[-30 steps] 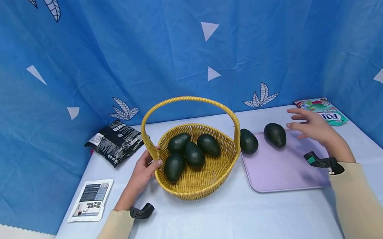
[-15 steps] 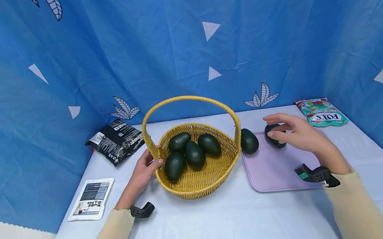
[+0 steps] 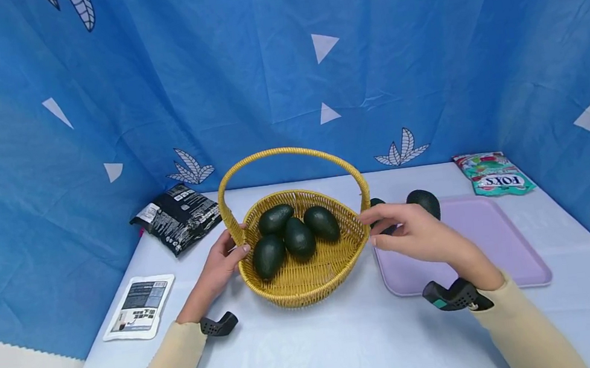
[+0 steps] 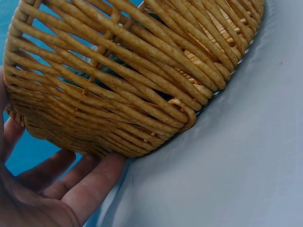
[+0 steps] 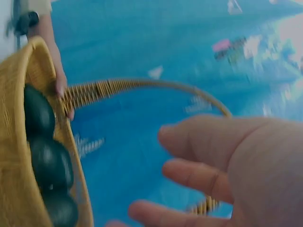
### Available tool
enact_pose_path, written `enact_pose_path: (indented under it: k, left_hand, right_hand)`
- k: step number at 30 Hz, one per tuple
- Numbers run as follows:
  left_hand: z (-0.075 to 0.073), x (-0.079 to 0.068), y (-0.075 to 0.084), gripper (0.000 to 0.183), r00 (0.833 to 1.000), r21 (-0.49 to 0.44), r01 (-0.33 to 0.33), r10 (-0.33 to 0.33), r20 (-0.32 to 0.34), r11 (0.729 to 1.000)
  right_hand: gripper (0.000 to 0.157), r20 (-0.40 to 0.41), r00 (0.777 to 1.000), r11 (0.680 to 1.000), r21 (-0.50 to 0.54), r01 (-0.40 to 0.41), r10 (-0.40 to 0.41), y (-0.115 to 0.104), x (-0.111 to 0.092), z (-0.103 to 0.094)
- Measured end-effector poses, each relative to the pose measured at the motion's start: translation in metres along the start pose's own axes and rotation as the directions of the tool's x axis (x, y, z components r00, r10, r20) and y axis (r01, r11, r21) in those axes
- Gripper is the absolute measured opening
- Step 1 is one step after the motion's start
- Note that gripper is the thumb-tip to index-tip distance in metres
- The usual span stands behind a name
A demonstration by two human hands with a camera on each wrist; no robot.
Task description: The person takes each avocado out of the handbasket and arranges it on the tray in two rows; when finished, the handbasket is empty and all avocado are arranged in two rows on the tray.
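A yellow wicker basket [image 3: 305, 277] with a tall arched handle stands mid-table with several dark green avocados [image 3: 299, 239] inside. My left hand [image 3: 222, 262] holds its left side at the handle's foot, thumb on the rim; the left wrist view shows the fingers against the outer weave. My right hand [image 3: 415, 231] is beside the basket's right rim, fingers loosely spread and holding nothing. Behind it lie two avocados at the back of the lilac tray [image 3: 476, 236]: one [image 3: 424, 201] is partly covered by the hand, the other [image 3: 377, 201] mostly hidden.
A black packet [image 3: 179, 218] lies at the back left, with a white pouch [image 3: 138, 308] nearer the front. At the back right is a green and red snack bag [image 3: 493, 173]. A blue patterned curtain [image 3: 272, 77] closes off the table's rear and sides.
My right hand has moved left from the tray's right side, past the right-hand avocado, to the basket's right rim. My left hand and the basket have stayed in place.
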State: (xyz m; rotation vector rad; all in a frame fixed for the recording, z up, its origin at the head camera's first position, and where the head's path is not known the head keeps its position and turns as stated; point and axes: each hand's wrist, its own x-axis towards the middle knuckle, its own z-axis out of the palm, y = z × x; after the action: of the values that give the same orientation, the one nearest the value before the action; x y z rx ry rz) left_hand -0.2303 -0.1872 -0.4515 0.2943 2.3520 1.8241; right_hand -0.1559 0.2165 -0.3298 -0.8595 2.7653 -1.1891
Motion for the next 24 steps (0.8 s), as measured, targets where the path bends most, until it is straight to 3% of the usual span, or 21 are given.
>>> enact_pose_path:
  k: [4,8,16,24]
  left_hand:
    - [0.000,0.000,0.000,0.058,1.000,-0.008,-0.003,0.003,0.005,1.000]
    - [-0.001,0.000,-0.001,0.058,1.000,-0.011,-0.003,0.003,0.006,1.000]
    - [-0.002,0.001,-0.002,0.057,1.000,-0.006,-0.009,0.009,0.007,1.000]
    - [-0.001,0.001,-0.002,0.058,1.000,-0.001,0.003,-0.003,0.005,1.000]
  right_hand:
    - [0.038,0.036,0.997,0.998,-0.008,0.067,-0.067,-0.016,0.008,0.015]
    - [0.042,0.093,0.993,0.997,-0.002,0.071,-0.070,-0.025,0.024,0.028]
    - [0.055,0.194,0.981,1.000,0.012,-0.007,0.004,-0.014,0.066,0.053]
    - [0.061,0.275,0.956,0.994,-0.045,-0.099,0.108,0.002,0.096,0.074]
